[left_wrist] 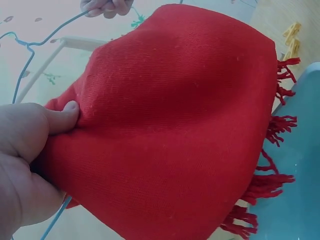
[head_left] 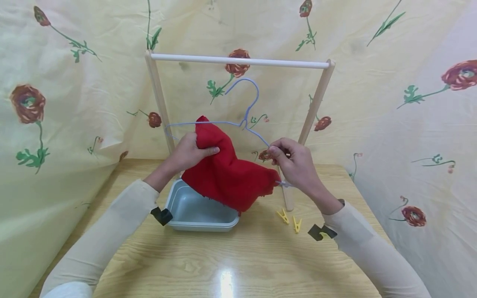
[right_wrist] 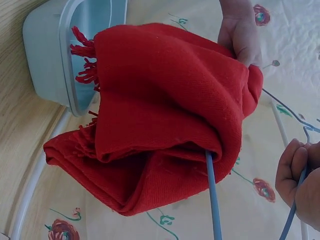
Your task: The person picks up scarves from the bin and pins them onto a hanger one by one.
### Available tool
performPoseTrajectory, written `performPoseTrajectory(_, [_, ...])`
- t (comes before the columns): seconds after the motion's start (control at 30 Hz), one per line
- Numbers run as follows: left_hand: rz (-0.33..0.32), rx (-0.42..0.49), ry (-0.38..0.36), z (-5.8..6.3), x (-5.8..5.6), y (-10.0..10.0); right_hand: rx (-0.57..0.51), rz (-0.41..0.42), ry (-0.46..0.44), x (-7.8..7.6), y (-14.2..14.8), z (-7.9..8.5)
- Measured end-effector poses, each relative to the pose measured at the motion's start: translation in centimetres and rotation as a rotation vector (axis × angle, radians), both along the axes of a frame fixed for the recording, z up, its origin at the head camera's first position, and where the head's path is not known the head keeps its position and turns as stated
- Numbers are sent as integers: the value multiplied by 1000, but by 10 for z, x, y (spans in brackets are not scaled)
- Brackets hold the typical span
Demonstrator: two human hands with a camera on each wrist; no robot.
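Observation:
A red scarf [head_left: 234,178] with fringed ends hangs in folds over the lower bar of a blue wire hanger [head_left: 257,93]. My left hand [head_left: 186,154] pinches the scarf's upper left part, thumb on the near side; the fingers behind are hidden by the cloth. In the left wrist view the fringe [left_wrist: 272,185] dangles along the scarf's edge. My right hand [head_left: 297,163] grips the hanger's right shoulder wire, with its hook pointing up. From the right wrist view, the blue lower bar [right_wrist: 213,195] passes into the scarf's fold.
A light blue-grey basin [head_left: 203,227] stands on the wooden table [head_left: 238,256] below the scarf. Two yellow clothespins [head_left: 297,224] lie to its right. Behind the hanger rises a wooden rack with a white rail [head_left: 275,62], against a flowered cloth backdrop.

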State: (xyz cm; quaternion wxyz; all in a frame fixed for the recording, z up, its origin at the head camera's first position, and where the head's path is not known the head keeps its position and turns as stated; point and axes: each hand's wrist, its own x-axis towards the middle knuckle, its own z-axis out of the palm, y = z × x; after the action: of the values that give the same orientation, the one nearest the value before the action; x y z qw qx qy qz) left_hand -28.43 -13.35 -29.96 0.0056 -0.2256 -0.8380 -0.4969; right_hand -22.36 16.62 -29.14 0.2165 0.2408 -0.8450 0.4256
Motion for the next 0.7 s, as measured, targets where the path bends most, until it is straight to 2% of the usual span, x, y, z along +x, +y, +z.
performPoseTrajectory(0.2, [69,-17,11,1,0,-1,-30,6,-28,-1,0,5])
performPoseTrajectory(0.37, [134,-42,15,3,2,-6,-44,-6,-4,-1,-1,12])
performPoseTrajectory(0.47, [154,-62,34,5,5,-8,-51,-7,10,0,-2,15])
performPoseTrajectory(0.7, [263,-156,98,6,9,-11,-48,-10,5,3,-6,17])
